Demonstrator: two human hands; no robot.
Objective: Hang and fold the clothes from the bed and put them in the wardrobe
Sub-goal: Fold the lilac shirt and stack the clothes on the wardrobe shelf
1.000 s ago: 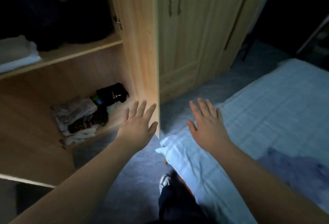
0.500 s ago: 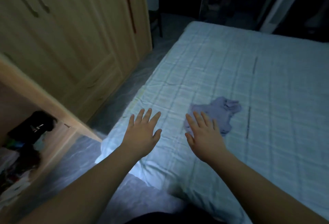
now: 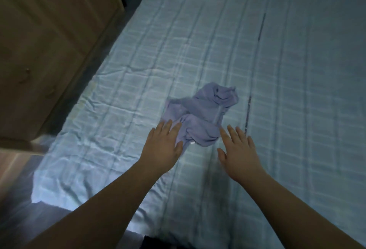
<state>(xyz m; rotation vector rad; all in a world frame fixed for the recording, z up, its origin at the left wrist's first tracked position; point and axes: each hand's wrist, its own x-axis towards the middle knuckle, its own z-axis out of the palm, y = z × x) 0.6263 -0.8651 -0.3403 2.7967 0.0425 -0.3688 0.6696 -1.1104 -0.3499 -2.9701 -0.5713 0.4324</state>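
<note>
A crumpled lavender fabric garment [image 3: 200,114] lies on the pale blue checked bedsheet [image 3: 287,90], with the empty left hand [image 3: 163,147] and right hand [image 3: 238,152] flanking its near edge, fingers spread flat.

Dark floor [image 3: 17,205] runs alongside the furniture.

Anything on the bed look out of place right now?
Only the purple garment: it lies crumpled in a heap on the checked bedsheet, unfolded. Both hands, left and right, are open at its near edge. Nothing looks spilled or damaged.
</note>
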